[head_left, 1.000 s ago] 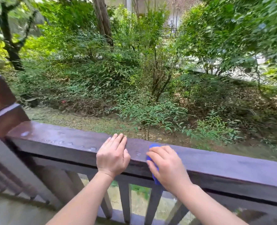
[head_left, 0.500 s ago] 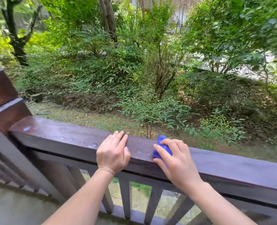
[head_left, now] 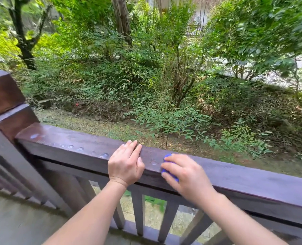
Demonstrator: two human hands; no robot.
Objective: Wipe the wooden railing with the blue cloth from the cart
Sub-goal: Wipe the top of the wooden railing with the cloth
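Note:
A dark brown wooden railing (head_left: 252, 175) runs across the lower half of the view, with water drops on its top left of my hands. My right hand (head_left: 185, 174) presses a blue cloth (head_left: 167, 157) flat on the rail's top; only small bits of the cloth show under the fingers. My left hand (head_left: 126, 161) rests palm down on the rail just left of it, fingers together, thumb over the near edge, holding nothing. A narrow strip of wet wood separates the two hands.
A thick square wooden post (head_left: 3, 96) stands at the rail's left end. Vertical balusters (head_left: 138, 213) fill the space below the rail. A grey floor (head_left: 14, 221) lies at the lower left. Bushes and trees (head_left: 173, 76) grow beyond the railing.
My right hand slid the cloth from the rail's near edge up onto its top and back toward the near side. My left hand stayed in place on the rail.

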